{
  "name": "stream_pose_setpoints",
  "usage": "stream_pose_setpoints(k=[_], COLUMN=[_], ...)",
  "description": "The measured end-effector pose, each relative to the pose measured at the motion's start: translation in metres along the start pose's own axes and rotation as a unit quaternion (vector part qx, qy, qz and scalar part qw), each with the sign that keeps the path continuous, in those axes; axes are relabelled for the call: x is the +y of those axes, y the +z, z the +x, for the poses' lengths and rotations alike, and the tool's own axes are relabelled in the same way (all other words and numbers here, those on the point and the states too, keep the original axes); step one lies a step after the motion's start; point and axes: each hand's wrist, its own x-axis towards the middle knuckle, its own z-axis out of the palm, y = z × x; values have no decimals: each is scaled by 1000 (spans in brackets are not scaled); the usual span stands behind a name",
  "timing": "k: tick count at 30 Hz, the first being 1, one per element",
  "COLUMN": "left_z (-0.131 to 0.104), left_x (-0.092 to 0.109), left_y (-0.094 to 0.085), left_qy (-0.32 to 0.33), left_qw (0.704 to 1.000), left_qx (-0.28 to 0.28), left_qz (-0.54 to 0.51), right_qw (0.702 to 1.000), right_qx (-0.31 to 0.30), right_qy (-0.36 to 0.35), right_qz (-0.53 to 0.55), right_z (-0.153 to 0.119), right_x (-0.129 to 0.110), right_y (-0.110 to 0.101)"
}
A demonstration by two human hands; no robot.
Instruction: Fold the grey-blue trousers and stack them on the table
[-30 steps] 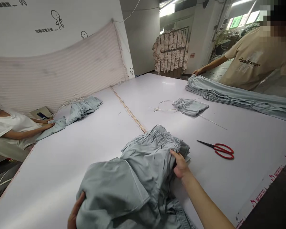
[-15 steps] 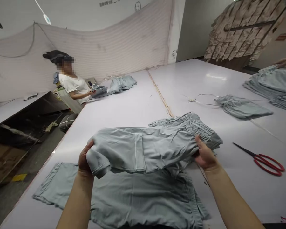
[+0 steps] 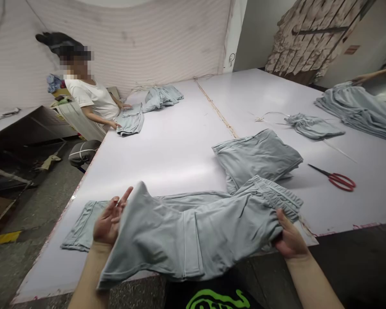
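Note:
A pair of grey-green pants with an elastic waistband and a sewn-on strip hangs stretched out above the table's near edge. My right hand grips it just below the gathered waistband, thumb on top. At the leg end is my left hand, its fingers apart and pointing up beside the cloth; part of it may be hidden by the fabric. Underneath, more grey-green pants lie on the table, mostly covered. Just beyond the held pair rests a folded grey-green garment.
Red-handled scissors lie to the right on the white table. Behind them are a small grey-green bundle with ties and a large garment pile, touched by another person's hand. A seated co-worker handles garments at far left.
The pants have come down and nearer to me, and their leg end has spread out. My left fingers have loosened from it. The co-worker's garment now lies flat on the table.

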Motion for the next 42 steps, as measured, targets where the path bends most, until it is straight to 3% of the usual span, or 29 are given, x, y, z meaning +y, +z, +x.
stream_pose_setpoints(k=[2,5,9,12,14,16,19,22,27,31,35,38,42], left_z=[21,32,12,-1,-1,6,26,53,88,88,83,83,83], left_x=[-20,-67,-127,-146,-141,-123,-89,-73,-95,-98,-80,-74,-78], left_y=[-13,-26,-47,-61,-67,-74,-87,-102,-119,-124,-121,-118,-116], left_qy=[-61,-116,-65,-39,-46,-41,13,49,6,-20,-20,-22,-40], left_qw=[993,946,899,820,792,813,864,888,874,874,872,855,815], left_qx=[24,104,103,64,8,-48,-66,-24,89,121,133,136,130], left_qz=[98,286,420,567,609,579,498,457,477,470,470,501,563], right_qw=[999,991,979,975,977,981,985,982,976,968,966,964,956], right_qx=[21,87,141,153,146,131,115,129,162,187,172,153,189], right_qy=[28,74,83,87,78,58,14,-24,-18,-27,-64,-91,-52], right_qz=[21,77,119,137,136,131,129,132,143,167,183,200,220], right_z=[8,16,10,-1,-8,-14,-16,-7,15,13,1,2,13], right_x=[28,63,84,83,75,63,45,41,78,93,68,52,68], right_y=[4,6,-1,-6,-4,0,10,18,13,0,0,4,-1])
